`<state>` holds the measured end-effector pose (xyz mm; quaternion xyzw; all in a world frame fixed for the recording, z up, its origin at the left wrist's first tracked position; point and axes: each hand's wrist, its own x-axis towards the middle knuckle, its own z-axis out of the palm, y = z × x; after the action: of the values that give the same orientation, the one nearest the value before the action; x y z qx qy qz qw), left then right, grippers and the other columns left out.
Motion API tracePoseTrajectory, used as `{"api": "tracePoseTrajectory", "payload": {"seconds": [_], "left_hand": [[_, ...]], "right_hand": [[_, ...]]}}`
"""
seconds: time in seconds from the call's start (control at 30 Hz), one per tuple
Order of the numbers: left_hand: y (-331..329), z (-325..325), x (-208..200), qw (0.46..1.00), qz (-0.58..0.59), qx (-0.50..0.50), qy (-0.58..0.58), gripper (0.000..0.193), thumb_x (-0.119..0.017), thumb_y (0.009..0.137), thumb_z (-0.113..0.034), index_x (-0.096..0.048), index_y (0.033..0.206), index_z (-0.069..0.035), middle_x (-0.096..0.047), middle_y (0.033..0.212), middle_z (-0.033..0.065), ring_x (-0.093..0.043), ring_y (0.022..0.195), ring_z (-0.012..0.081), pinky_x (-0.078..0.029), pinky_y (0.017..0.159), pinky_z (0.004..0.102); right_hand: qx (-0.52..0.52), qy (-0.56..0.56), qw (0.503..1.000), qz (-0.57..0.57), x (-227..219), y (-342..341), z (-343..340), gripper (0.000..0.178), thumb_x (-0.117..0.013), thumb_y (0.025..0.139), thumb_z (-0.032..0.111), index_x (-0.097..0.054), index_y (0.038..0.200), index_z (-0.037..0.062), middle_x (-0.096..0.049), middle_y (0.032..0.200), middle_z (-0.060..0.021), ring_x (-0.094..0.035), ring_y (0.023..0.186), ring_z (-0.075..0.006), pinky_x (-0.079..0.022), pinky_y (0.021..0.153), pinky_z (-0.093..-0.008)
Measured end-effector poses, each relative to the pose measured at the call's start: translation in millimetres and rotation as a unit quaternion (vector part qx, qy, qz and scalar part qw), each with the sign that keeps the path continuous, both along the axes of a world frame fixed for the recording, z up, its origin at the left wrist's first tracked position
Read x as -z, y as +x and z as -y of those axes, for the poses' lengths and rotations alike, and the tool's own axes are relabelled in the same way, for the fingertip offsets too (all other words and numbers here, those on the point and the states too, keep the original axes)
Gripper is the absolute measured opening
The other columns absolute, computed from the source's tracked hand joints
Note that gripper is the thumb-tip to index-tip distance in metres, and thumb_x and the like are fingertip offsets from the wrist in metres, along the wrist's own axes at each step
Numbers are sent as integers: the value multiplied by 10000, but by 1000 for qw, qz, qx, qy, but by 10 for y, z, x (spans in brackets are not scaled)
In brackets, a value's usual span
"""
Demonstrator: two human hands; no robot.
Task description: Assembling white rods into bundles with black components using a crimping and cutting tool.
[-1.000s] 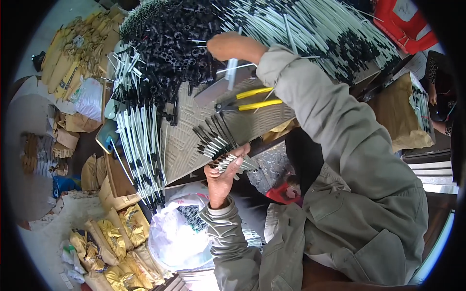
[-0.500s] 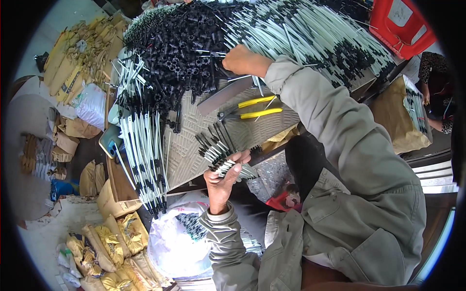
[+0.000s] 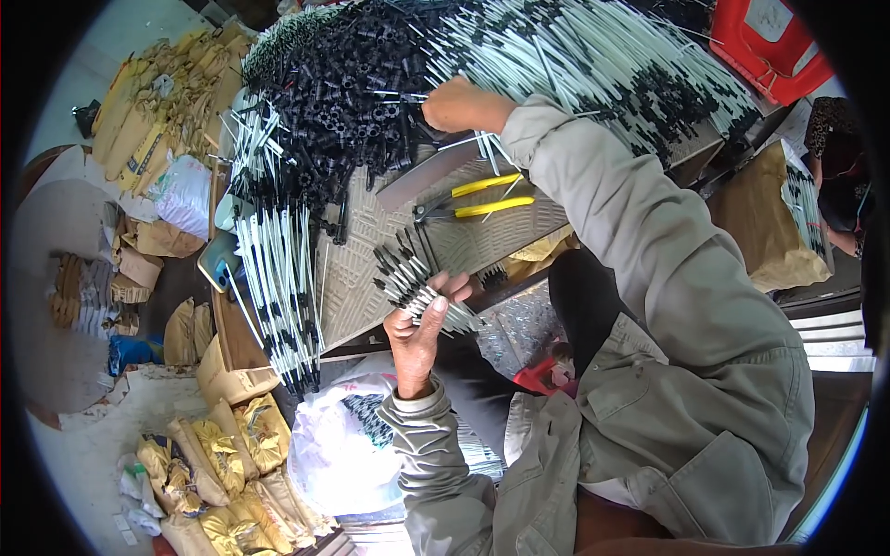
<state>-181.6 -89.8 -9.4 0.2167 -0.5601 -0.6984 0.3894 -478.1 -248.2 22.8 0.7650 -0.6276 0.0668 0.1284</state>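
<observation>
My left hand (image 3: 417, 338) wraps round a bundle of thin white sticks with black ends (image 3: 408, 283), held upright over the near edge of the table. At the far side, my right hand (image 3: 461, 106) is closed on a thin white stick (image 3: 397, 94) that points left over a heap of small black plastic fittings (image 3: 352, 88). My right fingertips are partly hidden. Below this hand lie a broad metal blade (image 3: 426, 178) and pliers with yellow handles (image 3: 487, 207), both untouched.
Long white sticks with black tips (image 3: 556, 56) are piled at the back right. More sticks (image 3: 278, 278) overhang the left edge. A red plastic stool (image 3: 774, 56) stands far right, beside an open brown paper sack (image 3: 765, 222). A white bag (image 3: 338, 454) sits below the table.
The fingers of my left hand have loosened a little on the bundle and shifted slightly. My right hand stays in nearly the same spot. The whole view has moved slightly.
</observation>
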Motion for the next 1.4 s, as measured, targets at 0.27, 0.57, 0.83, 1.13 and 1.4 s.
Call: {"api": "tracePoseTrajectory", "payload": {"seconds": [0.27,0.57,0.83,1.13,1.4], "left_hand": [[-35,-16,-1,999,-31,5,-11,312,-570,845,-65,-529,1124,69,-601,1021,231,-589,969,300,-430,891,377],[-28,1,-53,1000,0,-23,15,289,-553,862,-93,-537,1098,73,-624,968,220,-615,909,266,-466,823,338],[-32,19,-62,997,-58,-36,37,263,-575,844,-89,-558,1051,72,-622,954,200,-613,883,258,-466,805,336],[-8,12,38,991,-72,-110,36,224,-673,746,-40,-592,953,-8,-611,890,43,-555,784,121,-437,755,277],[97,46,146,994,-34,-100,16,333,-663,749,-66,-541,1049,13,-606,940,92,-570,846,182,-435,821,338]], "right_hand": [[-22,-22,999,-33,65,-74,21,102,-544,664,96,-640,631,96,-642,694,-93,-629,680,-278,-472,550,-404],[-90,-36,975,200,-108,32,-44,35,-537,747,155,-534,713,146,-544,809,-29,-585,733,-226,-418,568,-377],[-355,61,777,516,-721,994,-1450,76,-550,855,117,-515,826,57,-553,753,-25,-590,584,-103,-455,467,-178],[-277,-180,878,348,-320,1098,-1824,148,-693,684,108,-596,796,98,-476,731,1,-499,551,-107,-380,424,-252],[-274,-213,877,332,-278,1057,-1841,175,-671,671,74,-622,835,113,-480,742,4,-507,557,-107,-379,416,-240]]}}
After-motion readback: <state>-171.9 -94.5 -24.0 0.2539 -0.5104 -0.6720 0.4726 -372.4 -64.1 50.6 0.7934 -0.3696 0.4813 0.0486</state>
